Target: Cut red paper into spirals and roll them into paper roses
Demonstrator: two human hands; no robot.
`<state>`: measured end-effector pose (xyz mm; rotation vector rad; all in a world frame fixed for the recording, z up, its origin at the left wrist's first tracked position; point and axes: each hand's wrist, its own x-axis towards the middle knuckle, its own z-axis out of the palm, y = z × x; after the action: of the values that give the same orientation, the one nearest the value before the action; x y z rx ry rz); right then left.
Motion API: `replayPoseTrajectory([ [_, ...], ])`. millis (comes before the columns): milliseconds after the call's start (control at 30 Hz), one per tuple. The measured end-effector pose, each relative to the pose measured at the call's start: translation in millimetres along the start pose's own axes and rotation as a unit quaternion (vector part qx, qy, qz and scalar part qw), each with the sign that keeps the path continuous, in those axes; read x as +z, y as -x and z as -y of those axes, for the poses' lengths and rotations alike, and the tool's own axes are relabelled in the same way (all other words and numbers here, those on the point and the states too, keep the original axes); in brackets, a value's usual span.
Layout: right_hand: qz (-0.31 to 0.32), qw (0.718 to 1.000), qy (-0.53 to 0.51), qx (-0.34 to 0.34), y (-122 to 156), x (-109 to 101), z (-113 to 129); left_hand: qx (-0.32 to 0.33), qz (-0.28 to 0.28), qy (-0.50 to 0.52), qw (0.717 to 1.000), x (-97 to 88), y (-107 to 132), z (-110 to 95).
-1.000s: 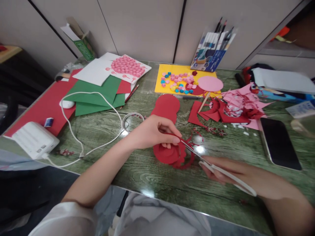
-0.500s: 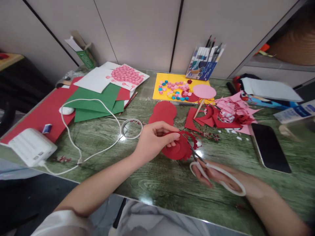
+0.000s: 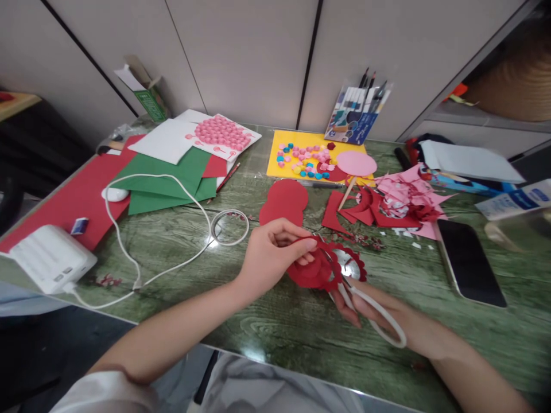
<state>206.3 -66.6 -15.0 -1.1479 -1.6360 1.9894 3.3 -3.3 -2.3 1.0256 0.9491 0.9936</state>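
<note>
Between thumb and fingers, my left hand (image 3: 275,249) pinches a round piece of red paper (image 3: 307,274) cut into a spiral. A scalloped strip of the same paper curls off its right side. My right hand (image 3: 355,301) is closed around white-handled scissors (image 3: 381,315), whose blades meet the red paper and are partly hidden by it. Just beyond my left hand, red paper circles (image 3: 286,201) lie overlapping on the table.
Red scraps (image 3: 333,212) and a crumpled pink paper heap (image 3: 404,198) lie right of centre. A phone (image 3: 471,261) rests farther right. On the left are a white cable (image 3: 172,269), a charger (image 3: 54,258) and green paper (image 3: 166,180). Behind sits a yellow sheet (image 3: 275,166) with small folded-paper pieces.
My right hand and the scissors have shifted slightly left, bringing the blades deeper into the red paper. The scalloped strip now loops farther out to the right, and my left hand sits slightly lower.
</note>
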Motion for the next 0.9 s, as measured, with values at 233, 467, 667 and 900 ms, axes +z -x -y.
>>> replayPoseTrajectory([
  [233, -0.015, 1.0, -0.008, 0.002, -1.7, 4.4, -1.0, -0.002, -0.009, -0.013, 1.0, -0.8, -1.5, 1.2],
  [467, -0.051, 0.998, 0.024, 0.029, -0.9, 8.1, 2.6, 0.005, -0.011, -0.012, 1.0, -0.7, -1.4, 1.9],
  [667, -0.055, 0.998, 0.005, 0.033, -0.7, 7.7, 0.3, 0.003, -0.004, -0.028, 1.0, -2.4, -2.9, 1.2],
  [900, -0.049, 0.998, -0.025, 0.043, 0.8, 5.6, 4.5, -0.011, 0.008, -0.063, 0.998, -5.8, -4.0, -3.6],
])
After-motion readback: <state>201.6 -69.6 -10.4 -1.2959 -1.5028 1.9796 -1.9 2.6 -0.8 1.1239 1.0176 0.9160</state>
